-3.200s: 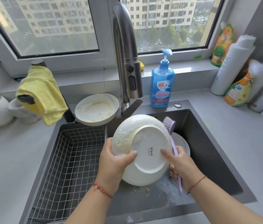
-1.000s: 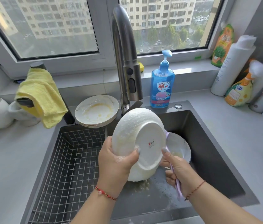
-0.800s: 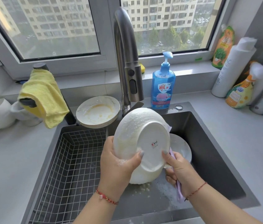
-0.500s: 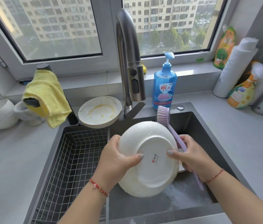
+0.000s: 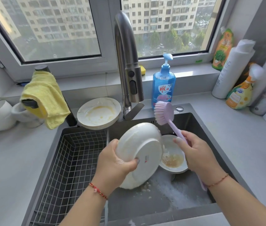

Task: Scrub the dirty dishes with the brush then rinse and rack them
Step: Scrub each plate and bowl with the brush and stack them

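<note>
White plate [image 5: 142, 154], underside outward, with a small red mark near its centre. Lilac brush [image 5: 164, 114] with pink-white bristles. White bowl [image 5: 173, 158] holding brownish-orange residue. Stacked white plates [image 5: 98, 113] smeared pale yellow, the top one edged with a thin gold line. Dark grey sink [image 5: 194, 126]; white wire rack [image 5: 73, 160] in a square grid pattern. Yellow cloth [image 5: 45, 97]. Blue soap bottle [image 5: 164, 86] with a red-and-white label. Brushed-steel tap [image 5: 126, 56]. Pale grey desk [image 5: 243, 141]. Red cord bracelets on both wrists.

Brush [image 5: 164, 113] now off plate [image 5: 141, 153].
</note>
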